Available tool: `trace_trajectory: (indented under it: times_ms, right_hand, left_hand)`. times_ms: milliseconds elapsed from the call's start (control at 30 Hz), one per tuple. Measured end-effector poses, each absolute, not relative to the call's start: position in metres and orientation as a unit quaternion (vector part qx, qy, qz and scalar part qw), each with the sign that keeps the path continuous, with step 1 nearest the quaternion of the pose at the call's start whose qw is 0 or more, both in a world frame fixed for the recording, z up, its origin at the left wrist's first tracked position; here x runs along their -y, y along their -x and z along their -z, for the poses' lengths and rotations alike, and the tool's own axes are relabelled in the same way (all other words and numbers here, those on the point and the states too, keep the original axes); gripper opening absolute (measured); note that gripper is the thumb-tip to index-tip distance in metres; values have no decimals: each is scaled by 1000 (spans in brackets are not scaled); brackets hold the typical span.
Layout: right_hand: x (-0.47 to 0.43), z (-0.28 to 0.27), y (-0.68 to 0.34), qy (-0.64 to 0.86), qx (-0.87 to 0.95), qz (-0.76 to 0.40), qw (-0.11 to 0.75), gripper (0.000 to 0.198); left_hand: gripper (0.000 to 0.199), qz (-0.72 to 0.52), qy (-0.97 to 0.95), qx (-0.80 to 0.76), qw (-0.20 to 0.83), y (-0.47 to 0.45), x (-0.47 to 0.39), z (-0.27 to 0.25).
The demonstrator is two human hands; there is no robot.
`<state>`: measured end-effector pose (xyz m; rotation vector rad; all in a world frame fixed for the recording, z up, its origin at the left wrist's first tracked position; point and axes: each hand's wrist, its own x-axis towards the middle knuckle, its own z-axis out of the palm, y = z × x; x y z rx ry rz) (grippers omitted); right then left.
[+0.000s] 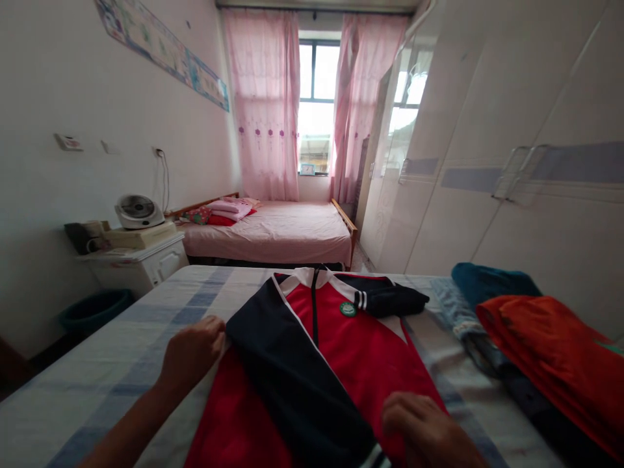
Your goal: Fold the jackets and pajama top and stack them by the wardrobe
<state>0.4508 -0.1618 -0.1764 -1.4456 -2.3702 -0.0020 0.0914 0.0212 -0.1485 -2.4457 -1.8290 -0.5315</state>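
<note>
A red, navy and white zip-up jacket (370, 354) lies front side up on the bed, collar away from me, with a round green badge on its chest. One navy sleeve is folded diagonally across the front, its striped cuff near the bottom of the view. The other sleeve is folded in near the collar. My left hand (195, 344) is closed, its fingers pinching the jacket's edge at the left shoulder fold. Over the lower right front, my right hand (424, 426) is curled closed against the jacket beside the crossed sleeve; its fingertips are partly hidden and blurred.
A striped sheet (166, 318) covers the bed. Folded clothes, including an orange garment (546, 344), a teal one (494, 281) and jeans (453, 312), lie at right. Beyond are a pink bed (292, 227), a cabinet (146, 260) with a fan (140, 211), and white wardrobes (463, 214).
</note>
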Motion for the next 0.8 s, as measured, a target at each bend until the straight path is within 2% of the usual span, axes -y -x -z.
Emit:
trace_trajectory:
  times_ms: [67,133,300,400,533,700,800]
  right_hand:
    - [139,152,-458,599,778,13,187,25]
    - [106,140,-468,659,728,56,181,33]
    - [27,162,-493,704,691,83,142,50]
    - [3,179,-500,718,674,69,161,43]
    - [-12,181,-509,752,617,44,228,23]
    - [-18,144,-522,773,522,19,359,36]
    - [-3,110,-498,737,530,8,419,40]
  left_hand:
    - [30,196,793,576,20,-112,-20,143]
    - [33,204,833,513,-27,-140,-19,147]
    - [48,144,905,396,-66,-191,-18,187]
    - [51,102,918,378,-69,-196,-17,207]
    - [51,100,917,380,-71,-191,-17,214]
    - [49,129,914,372,-97,-190,-17,212]
    - [42,196,893,380,-143,-193,-17,207]
